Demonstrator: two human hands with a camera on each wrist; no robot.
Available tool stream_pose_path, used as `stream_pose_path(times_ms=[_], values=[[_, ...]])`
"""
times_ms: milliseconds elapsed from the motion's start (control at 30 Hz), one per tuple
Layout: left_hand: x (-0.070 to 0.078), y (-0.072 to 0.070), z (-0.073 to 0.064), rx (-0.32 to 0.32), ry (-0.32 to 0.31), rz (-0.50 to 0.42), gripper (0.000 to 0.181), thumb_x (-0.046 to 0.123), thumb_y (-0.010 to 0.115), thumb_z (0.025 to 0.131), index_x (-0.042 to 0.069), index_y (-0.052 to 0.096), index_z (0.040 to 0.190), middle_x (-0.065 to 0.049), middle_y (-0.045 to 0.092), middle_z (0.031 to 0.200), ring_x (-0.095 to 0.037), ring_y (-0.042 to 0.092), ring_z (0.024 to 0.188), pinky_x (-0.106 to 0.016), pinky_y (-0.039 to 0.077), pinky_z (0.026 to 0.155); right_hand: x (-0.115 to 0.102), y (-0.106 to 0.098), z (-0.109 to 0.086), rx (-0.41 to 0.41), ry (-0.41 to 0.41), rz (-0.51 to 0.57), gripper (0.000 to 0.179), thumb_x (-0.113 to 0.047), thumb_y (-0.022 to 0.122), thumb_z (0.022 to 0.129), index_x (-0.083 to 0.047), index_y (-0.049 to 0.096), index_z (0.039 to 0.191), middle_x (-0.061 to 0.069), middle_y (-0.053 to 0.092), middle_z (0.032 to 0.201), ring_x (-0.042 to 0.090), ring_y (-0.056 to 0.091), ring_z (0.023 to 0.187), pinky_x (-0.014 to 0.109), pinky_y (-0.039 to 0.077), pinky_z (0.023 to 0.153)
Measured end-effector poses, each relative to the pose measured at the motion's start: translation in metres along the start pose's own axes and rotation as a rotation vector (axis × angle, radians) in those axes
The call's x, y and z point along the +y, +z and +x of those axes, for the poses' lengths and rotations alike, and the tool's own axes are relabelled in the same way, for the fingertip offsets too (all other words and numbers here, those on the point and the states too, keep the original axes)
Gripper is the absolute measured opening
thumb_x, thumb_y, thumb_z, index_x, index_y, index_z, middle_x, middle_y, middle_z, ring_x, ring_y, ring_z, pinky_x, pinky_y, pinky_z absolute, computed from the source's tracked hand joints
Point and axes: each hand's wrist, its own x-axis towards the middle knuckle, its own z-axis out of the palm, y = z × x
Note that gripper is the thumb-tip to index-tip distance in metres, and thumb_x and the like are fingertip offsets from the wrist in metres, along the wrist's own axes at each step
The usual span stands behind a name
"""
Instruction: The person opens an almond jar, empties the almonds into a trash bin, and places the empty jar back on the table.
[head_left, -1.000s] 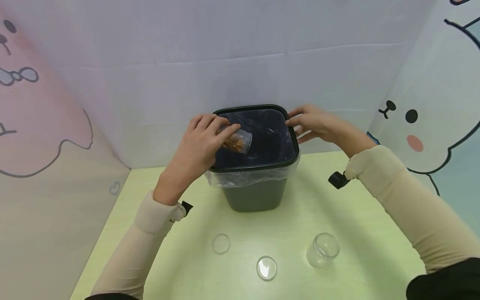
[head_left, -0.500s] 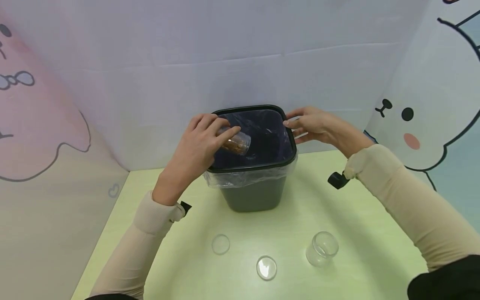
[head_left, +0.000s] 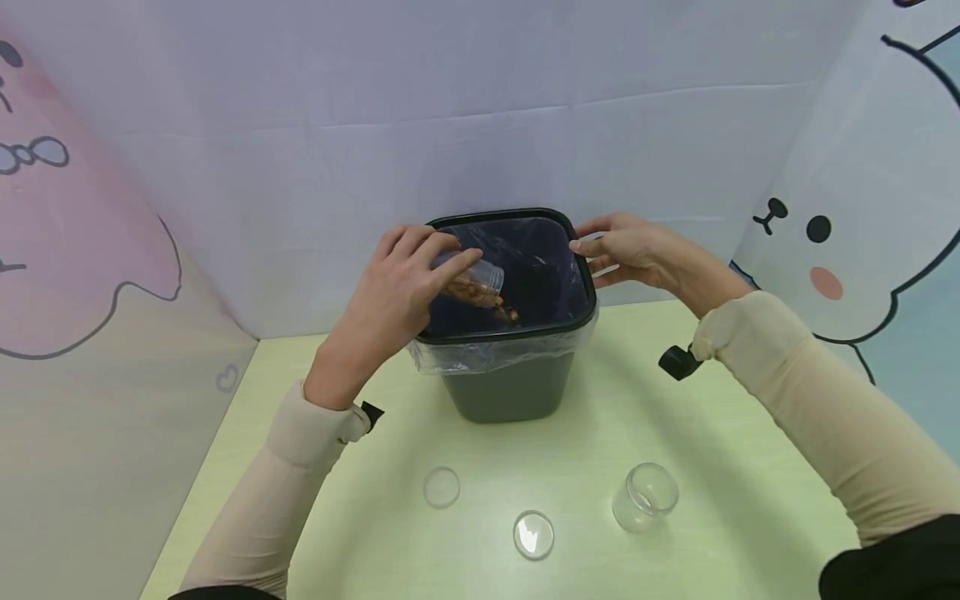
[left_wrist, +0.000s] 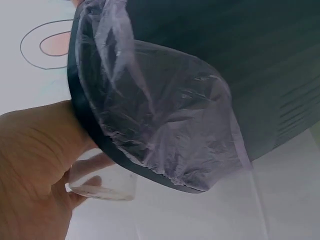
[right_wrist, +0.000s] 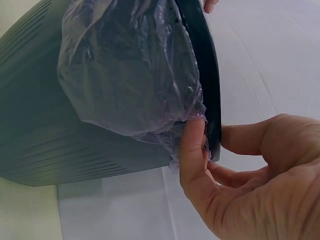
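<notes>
My left hand (head_left: 401,283) grips a clear jar (head_left: 487,277) tipped on its side over the bin, its mouth toward the right. Brown pieces (head_left: 510,314) spill from that mouth; they look like nuts or snack bits, too small to tell. The left wrist view shows the base of the jar (left_wrist: 112,187) between the fingers. Under it stands a dark grey trash bin (head_left: 510,392) with a black rim and a clear liner bag (right_wrist: 130,75) folded over the outside. My right hand (head_left: 633,250) pinches the bin's right rim, thumb on the rim and fingers against the liner outside.
On the pale green table (head_left: 360,517), in front of the bin, lie a clear ring (head_left: 442,487) and a round clear lid (head_left: 533,535). An open clear jar (head_left: 645,498) is at the right front. A white cloth wall (head_left: 360,167) rises behind the bin.
The jar in my left hand keeps its place but its contents have shifted to the mouth, and brown pieces now fall into the bin. My right hand stays at the rim.
</notes>
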Motion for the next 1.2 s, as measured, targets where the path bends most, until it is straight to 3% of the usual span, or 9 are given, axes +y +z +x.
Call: stream_pose_path(times_ms=[167, 267, 533, 767, 1033, 1200], values=[[0.001, -0.004, -0.001, -0.001, -0.059, -0.141, 0.059, -0.009, 0.060, 0.093, 0.019, 0.062, 0.145, -0.009, 0.066, 0.132, -0.032, 0.057, 0.127, -0.054, 0.047, 0.104, 0.000, 0.001, 0.001, -0.005, 0.002, 0.000, 0.064, -0.025, 0.049, 0.111, -0.008, 0.021, 0.166, 0.019, 0.037, 0.162, 0.035, 0.052, 0.139, 0.035, 0.059, 0.098], [0.002, -0.007, 0.000, -0.021, -0.080, -0.188, 0.061, -0.005, 0.067, 0.091, 0.017, 0.058, 0.148, -0.008, 0.066, 0.134, -0.031, 0.058, 0.128, -0.055, 0.047, 0.103, 0.001, 0.001, 0.001, -0.007, 0.000, -0.008, 0.064, -0.026, 0.048, 0.112, -0.008, 0.020, 0.167, 0.020, 0.036, 0.163, 0.035, 0.051, 0.140, 0.036, 0.059, 0.100], [0.003, -0.013, 0.002, -0.145, -0.201, -0.328, 0.067, 0.020, 0.089, 0.084, 0.013, 0.055, 0.142, -0.005, 0.069, 0.134, -0.029, 0.060, 0.123, -0.052, 0.047, 0.103, 0.002, 0.002, 0.003, -0.011, -0.003, -0.008, 0.064, -0.025, 0.047, 0.112, -0.008, 0.020, 0.167, 0.020, 0.034, 0.164, 0.038, 0.049, 0.143, 0.036, 0.059, 0.100], [-0.003, -0.014, -0.004, -0.172, -0.187, -0.469, 0.058, 0.032, 0.085, 0.089, 0.009, 0.062, 0.138, -0.005, 0.068, 0.127, -0.025, 0.067, 0.106, -0.044, 0.054, 0.093, 0.001, 0.003, 0.004, -0.011, -0.003, -0.013, 0.064, -0.025, 0.047, 0.112, -0.007, 0.019, 0.167, 0.021, 0.034, 0.165, 0.039, 0.049, 0.144, 0.037, 0.059, 0.100], [-0.003, -0.018, -0.006, -0.233, -0.273, -0.506, 0.049, 0.045, 0.078, 0.094, 0.015, 0.067, 0.132, 0.000, 0.070, 0.118, -0.020, 0.066, 0.097, -0.040, 0.053, 0.087, 0.001, 0.003, 0.003, -0.005, -0.011, -0.022, 0.065, -0.027, 0.048, 0.112, -0.008, 0.018, 0.167, 0.021, 0.033, 0.165, 0.039, 0.049, 0.142, 0.033, 0.060, 0.093], [-0.004, -0.018, -0.007, -0.212, -0.247, -0.443, 0.049, 0.041, 0.083, 0.090, 0.016, 0.069, 0.129, 0.000, 0.071, 0.117, -0.021, 0.066, 0.094, -0.040, 0.054, 0.083, 0.002, 0.003, 0.004, -0.003, -0.017, -0.026, 0.065, -0.027, 0.048, 0.112, -0.008, 0.020, 0.167, 0.021, 0.034, 0.164, 0.035, 0.053, 0.137, 0.032, 0.061, 0.091]])
